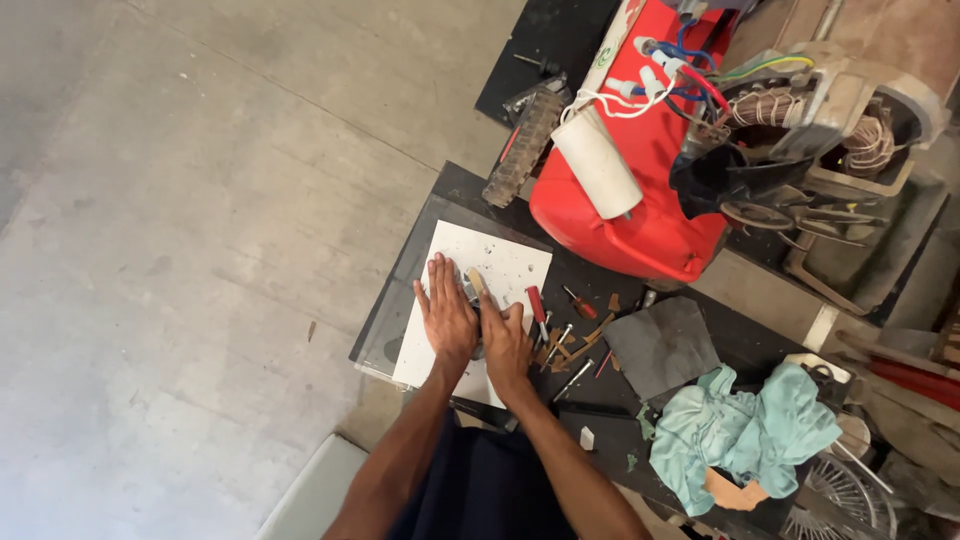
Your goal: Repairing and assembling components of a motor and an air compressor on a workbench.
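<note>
Head view, looking straight down. Nearest the viewer, two bare forearms extend from a dark garment toward a dark tabletop. The left hand lies flat, palm down, fingers extended and spread, on a white sheet speckled with small dark marks. The right hand lies just beside it, also palm down with its fingers stretched out; both hands press on a small grey part that lies on the sheet, largely hidden between and beneath them, so its form cannot be told. Neither hand is curled round anything.

Immediately right of the hands, a red-handled screwdriver, a second small screwdriver, loose metal bits and brown wood slivers are scattered on the tabletop. Beyond these lies a grey square pad, and nearer the lower right a crumpled pale green cloth with a wire fan guard at the edge.

Farther off stands a red housing carrying a white cylinder with white, blue and red leads. To its right, an opened electric motor shows copper windings. A dark ribbed brush-like piece leans at the left of the housing. Bare concrete floor fills the left half.
</note>
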